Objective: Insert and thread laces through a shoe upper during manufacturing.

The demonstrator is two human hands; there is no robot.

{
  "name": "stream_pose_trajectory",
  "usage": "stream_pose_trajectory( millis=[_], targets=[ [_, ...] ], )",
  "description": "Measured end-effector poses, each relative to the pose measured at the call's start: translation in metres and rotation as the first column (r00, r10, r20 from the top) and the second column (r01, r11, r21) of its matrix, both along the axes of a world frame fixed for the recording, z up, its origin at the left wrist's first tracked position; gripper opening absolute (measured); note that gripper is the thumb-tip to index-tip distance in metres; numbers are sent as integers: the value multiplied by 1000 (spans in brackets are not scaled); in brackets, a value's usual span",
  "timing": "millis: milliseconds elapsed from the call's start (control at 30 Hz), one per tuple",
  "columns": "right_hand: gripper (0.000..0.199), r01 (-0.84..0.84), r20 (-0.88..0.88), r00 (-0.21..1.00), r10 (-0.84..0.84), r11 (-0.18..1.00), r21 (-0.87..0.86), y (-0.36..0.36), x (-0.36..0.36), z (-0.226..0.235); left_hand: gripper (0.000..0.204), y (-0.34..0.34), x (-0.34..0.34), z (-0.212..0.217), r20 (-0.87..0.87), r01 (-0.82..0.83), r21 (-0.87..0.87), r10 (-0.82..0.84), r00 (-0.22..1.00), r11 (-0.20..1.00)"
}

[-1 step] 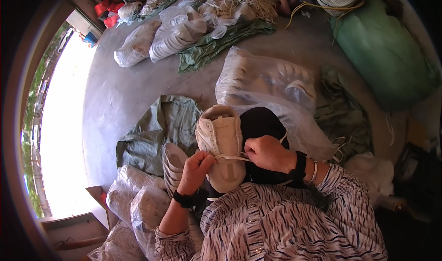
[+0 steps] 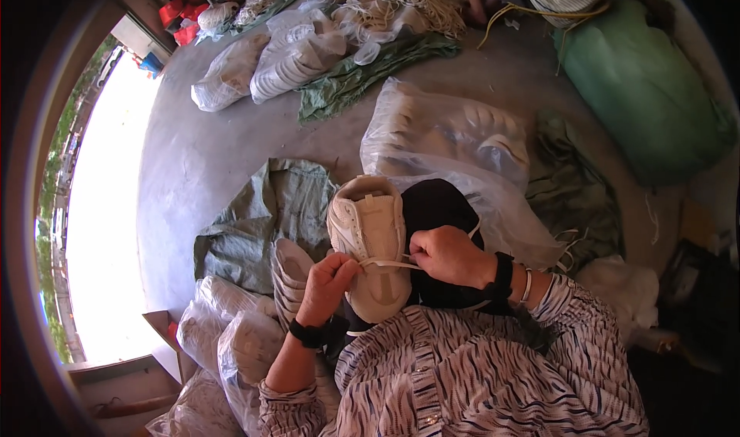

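Note:
A cream-coloured sneaker rests on my lap, toe toward me and its opening away. Across its front, just above the toe, stretches a pale shoelace. My left hand pinches the lace at the shoe's left edge, thumb against finger. On the other side my right hand is closed round the lace's other part, knuckles up, over my dark-clad knee. Its fingertips are partly hidden. Left of the shoe stands a stack of similar pale shoes, close to my left wrist.
Clear plastic bags of shoes lie ahead and at my lower left. A grey-green woven sheet spreads on the floor. Farther off are more bagged shoes, a heap of cord, a large green sack and another person's arm.

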State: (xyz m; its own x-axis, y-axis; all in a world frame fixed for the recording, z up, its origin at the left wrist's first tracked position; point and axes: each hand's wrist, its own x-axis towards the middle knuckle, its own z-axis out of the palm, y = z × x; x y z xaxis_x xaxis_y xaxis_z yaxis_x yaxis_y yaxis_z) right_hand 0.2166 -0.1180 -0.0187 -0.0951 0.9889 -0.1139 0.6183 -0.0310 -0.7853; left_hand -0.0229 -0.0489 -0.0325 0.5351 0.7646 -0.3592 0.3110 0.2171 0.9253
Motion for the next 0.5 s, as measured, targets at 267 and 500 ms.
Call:
stream_pose_trajectory(
  millis=[267, 500],
  targets=[
    [9, 31, -101, 994, -33, 999, -24, 1, -8, 4, 20, -9, 3, 6, 76, -104, -40, 107, 991, 994],
    [7, -103, 77, 993, 86, 966, 239, -2, -9, -7, 22, -15, 5, 1, 125, -189, -66, 196, 973, 980]
  ],
)
